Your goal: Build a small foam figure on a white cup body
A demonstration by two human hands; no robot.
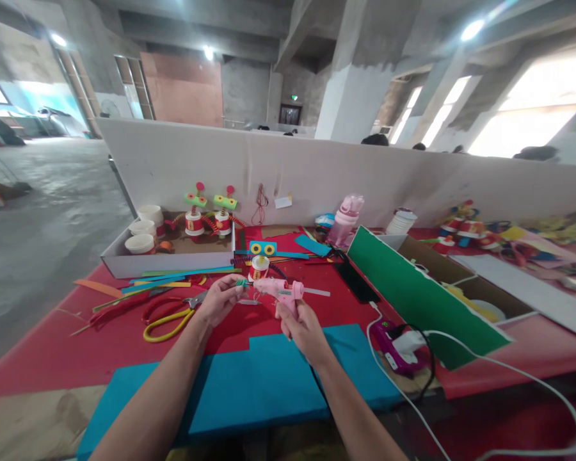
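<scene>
My right hand (301, 325) is wrapped round the handle of a pink hot glue gun (283, 292), whose nozzle points left. A clear glue stick (317, 292) sticks out of its back end. My left hand (223, 301) pinches a small green piece (241, 282), too small to name exactly, right at the nozzle tip; I cannot tell whether they touch. Just behind the nozzle stands a red and white paper cup (259, 267) with a blue strip bearing two yellow eyes (263, 248) above it. Both hands are over the blue board (278, 371) and red table cover.
Yellow-handled scissors (169, 325) and coloured strips (158, 282) lie left. A white box (168, 264) holds cups and two finished-looking cup figures (194, 223). Right are a phone (358, 282), a purple power strip (397, 349) with cables, and a green-sided box (413, 307).
</scene>
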